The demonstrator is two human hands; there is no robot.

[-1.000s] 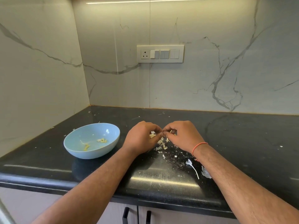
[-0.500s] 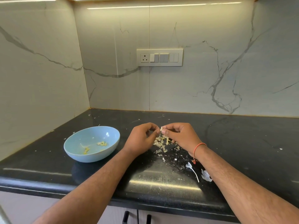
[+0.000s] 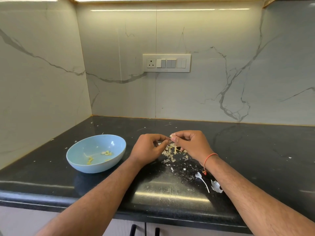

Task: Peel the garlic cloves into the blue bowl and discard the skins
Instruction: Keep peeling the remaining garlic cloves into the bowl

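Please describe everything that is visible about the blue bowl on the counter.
The blue bowl is pale blue, round and shallow, with a smooth, glossy surface; its material cannot be told. It stands upright on the black countertop, to the left of the left hand, which does not touch it. Inside lie a few small yellowish garlic pieces and thin scraps. Nothing else touches the bowl.

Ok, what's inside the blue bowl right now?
The blue bowl holds a few pale yellowish garlic pieces and thin scraps. The near wall hides part of its floor.
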